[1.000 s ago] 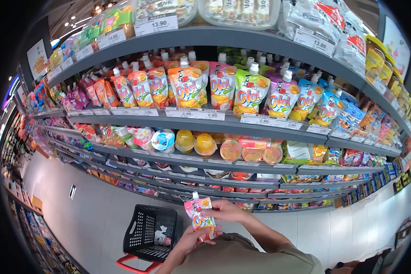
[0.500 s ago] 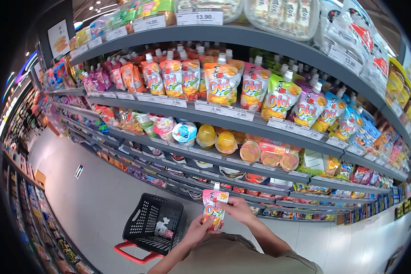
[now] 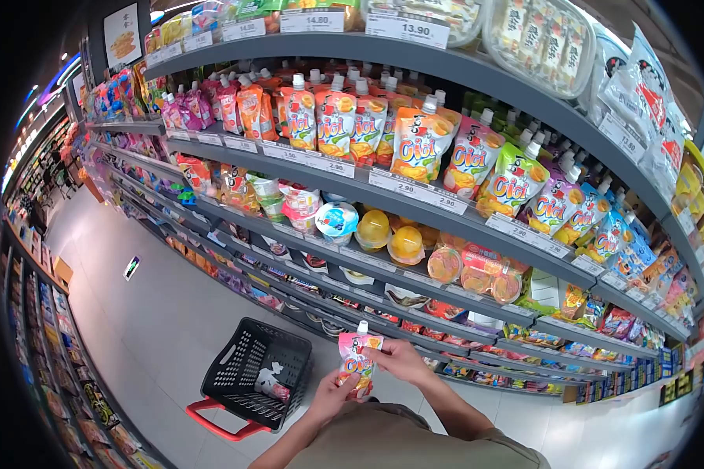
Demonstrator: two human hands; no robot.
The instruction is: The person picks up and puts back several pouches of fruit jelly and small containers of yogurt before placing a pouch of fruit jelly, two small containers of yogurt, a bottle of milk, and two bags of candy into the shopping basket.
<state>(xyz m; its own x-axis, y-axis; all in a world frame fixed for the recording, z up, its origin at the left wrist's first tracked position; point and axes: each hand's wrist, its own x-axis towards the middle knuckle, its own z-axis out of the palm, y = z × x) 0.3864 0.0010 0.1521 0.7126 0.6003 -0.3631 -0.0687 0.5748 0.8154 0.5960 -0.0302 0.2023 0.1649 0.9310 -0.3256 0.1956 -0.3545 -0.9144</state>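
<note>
A pink jelly drink pouch [image 3: 357, 356] with a white spout cap is held upright between both hands in front of my body. My left hand [image 3: 333, 393] grips its lower left part, thumb across the front. My right hand [image 3: 403, 362] pinches the upper right edge. Below and to the left, a black shopping basket [image 3: 227, 367] with a red handle [image 3: 211, 422] stands on the floor. A white and red package [image 3: 272, 383] lies inside it. Similar spouted pouches [image 3: 421, 144] in several colours fill a shelf ahead.
Grey shelves curve across the view, with price labels [image 3: 418, 191] along their edges. Jelly cups [image 3: 406, 244] stand one shelf below the pouches. Clear tubs [image 3: 540, 43] sit on the top shelf. Another shelf rack [image 3: 62, 367] runs along the left, across the tiled aisle floor [image 3: 109, 289].
The camera view has turned slightly, so the shelves appear shifted right. The pouch is a little more tilted; both hands keep their hold on it.
</note>
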